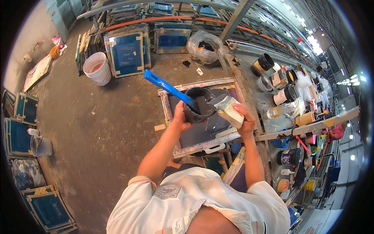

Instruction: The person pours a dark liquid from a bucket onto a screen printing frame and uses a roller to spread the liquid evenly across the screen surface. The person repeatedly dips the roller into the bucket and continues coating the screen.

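My left hand point(181, 116) is closed round a dark, ink-smeared container point(196, 115) with dark grey contents; a tool with a long blue handle point(159, 82) stands tilted in it. My right hand point(244, 116) grips a cream-coloured, ink-stained scraper point(231, 114), its grey-smeared edge at the container's right rim. Below both hands lies a wooden-edged screen frame point(167, 147) with a dark grey surface, partly hidden by the container and my arms. A white handle point(214, 148) shows at its near edge.
A pink-stained bucket point(95, 70), a bagged bin point(204, 48) and stacked blue screens point(125, 54) stand beyond. More screens point(19, 136) line the left. Shelving at right holds tubs point(286, 95) and bottles. A person in red point(335, 132) is at the far right.
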Demonstrator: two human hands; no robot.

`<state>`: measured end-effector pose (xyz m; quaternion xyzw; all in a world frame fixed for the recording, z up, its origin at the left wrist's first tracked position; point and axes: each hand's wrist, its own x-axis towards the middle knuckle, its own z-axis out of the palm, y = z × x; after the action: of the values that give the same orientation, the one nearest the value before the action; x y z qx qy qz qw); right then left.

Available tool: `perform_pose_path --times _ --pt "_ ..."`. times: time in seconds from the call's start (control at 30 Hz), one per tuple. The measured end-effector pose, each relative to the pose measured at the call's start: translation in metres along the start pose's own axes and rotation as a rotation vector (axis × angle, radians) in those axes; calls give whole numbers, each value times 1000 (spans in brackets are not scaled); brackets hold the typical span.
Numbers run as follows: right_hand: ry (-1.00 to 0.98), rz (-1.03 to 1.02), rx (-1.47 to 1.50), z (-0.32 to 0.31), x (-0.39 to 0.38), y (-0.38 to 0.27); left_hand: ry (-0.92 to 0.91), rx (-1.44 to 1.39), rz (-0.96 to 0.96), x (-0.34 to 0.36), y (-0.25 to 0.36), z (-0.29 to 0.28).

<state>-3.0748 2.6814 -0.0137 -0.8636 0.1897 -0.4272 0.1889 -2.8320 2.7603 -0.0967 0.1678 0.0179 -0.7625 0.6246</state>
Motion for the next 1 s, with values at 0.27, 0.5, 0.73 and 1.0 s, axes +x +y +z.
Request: perform_pose_path --times 0.27,0.5,0.73,1.0 --pt "163 322 128 0 -7 26 -65 -53 74 -26 8 -15" --pt "429 351 637 39 -13 -4 -140 -169 -1 -5 -10 -40" --pt "289 -49 320 56 -9 -10 -85 -208 -14 1 -5 -28" --pt "25 -155 3 41 5 14 -235 -186 -29 -11 -2 -40"
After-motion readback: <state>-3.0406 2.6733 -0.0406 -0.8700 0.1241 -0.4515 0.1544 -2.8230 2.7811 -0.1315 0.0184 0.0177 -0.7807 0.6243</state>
